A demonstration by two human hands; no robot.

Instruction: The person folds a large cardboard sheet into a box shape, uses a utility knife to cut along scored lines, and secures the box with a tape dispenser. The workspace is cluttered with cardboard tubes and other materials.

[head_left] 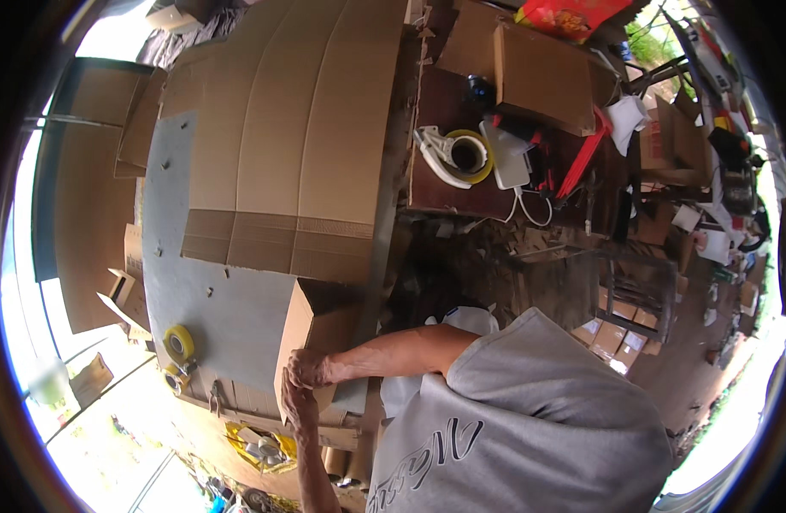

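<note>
Both hands, left (299,409) and right (307,369), grip a small box's (312,329) near edge together on the grey table (222,316), tape roll (178,341) nearby.

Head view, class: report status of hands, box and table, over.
Left hand and right hand both gripping small cardboard box. Box at edge of grey table. Flat cardboard sheets beyond; yellow tape roll left.

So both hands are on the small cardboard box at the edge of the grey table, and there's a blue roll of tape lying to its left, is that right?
Not quite: the roll of tape is yellow, not blue. The head view shows it lying on the grey table left of the small cardboard box. The rest holds: the left hand and the right hand both grip the box at the table's near edge.
</note>
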